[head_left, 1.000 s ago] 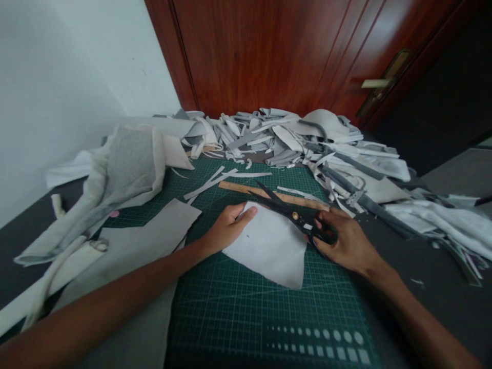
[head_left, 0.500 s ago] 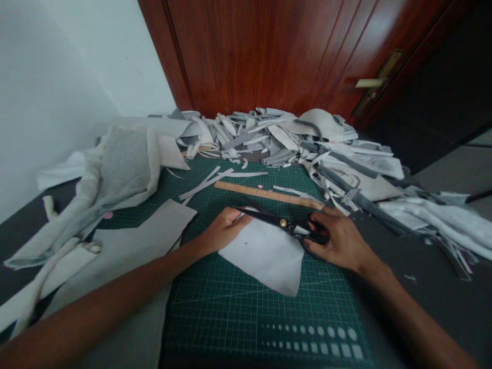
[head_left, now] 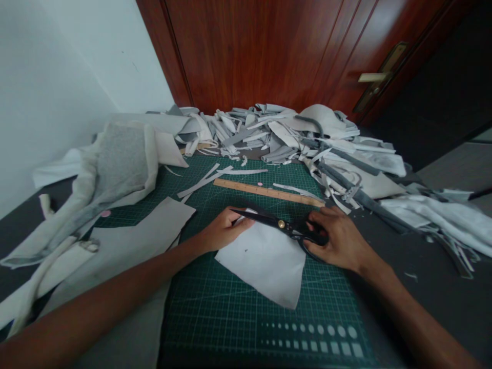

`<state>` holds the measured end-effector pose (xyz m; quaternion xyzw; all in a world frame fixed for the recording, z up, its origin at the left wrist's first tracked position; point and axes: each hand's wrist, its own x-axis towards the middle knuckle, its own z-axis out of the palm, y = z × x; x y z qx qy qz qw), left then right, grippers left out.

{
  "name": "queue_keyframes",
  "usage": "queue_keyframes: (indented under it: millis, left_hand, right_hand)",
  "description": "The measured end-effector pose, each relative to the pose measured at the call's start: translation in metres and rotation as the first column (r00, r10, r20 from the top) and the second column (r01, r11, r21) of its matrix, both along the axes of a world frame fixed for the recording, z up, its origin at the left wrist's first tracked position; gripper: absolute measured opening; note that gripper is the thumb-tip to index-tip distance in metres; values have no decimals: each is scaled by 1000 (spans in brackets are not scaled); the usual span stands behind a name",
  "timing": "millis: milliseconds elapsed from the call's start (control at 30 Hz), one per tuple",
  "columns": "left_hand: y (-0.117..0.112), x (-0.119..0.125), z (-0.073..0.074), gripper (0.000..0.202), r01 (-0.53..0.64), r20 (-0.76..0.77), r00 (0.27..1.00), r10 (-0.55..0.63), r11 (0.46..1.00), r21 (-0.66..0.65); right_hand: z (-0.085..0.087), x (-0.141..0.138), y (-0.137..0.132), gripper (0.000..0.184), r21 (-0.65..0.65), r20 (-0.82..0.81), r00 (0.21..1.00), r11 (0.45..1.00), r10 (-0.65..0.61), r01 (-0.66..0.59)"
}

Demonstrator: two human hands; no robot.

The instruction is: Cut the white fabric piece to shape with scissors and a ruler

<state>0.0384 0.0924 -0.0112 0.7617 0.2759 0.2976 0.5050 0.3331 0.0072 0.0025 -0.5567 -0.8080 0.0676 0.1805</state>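
Observation:
My right hand (head_left: 335, 237) is closed around the handles of black scissors (head_left: 281, 224) with a brass-coloured pivot. Their blades point left along the upper edge of a white fabric-like piece (head_left: 265, 264), the tips reaching my left hand. That piece has a small dark mark and its lower part hangs slightly askew over the green cutting mat (head_left: 215, 318). My left hand (head_left: 223, 230) pinches its upper left corner between thumb and fingers. Whether the blades have material between them is hard to make out.
A wooden ruler (head_left: 265, 191) and thin cut strips (head_left: 203, 182) lie beyond my hands. A larger pale sheet (head_left: 142, 241) is under my left forearm. Heaped grey and white scraps (head_left: 253, 130) line the back and right, before a wooden door (head_left: 253, 56). A rolled thick piece (head_left: 119, 159) stands left.
The scissors' handles look closer together than before. The lower edge of the white piece has shifted slightly toward me. Both hands keep nearly the same place.

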Motion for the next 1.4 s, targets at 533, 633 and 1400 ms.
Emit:
queue_keyframes:
  millis: [533,633,1400]
  left_hand:
    - [2,-2,-2,29,2,-40,999,-2,1000,10]
    - [3,-2,-3,31,-3,-33,999,3,1000,20]
    - [3,-3,1,28,17,-6,1000,-16,999,46]
  right_hand:
    - [-5,-1,1,24,-47,-3,1000,999,23,-23]
    - [-6,0,1,26,-43,-5,999,998,43,-43]
    - [-6,0,-1,33,-4,-46,996,997,77,-78]
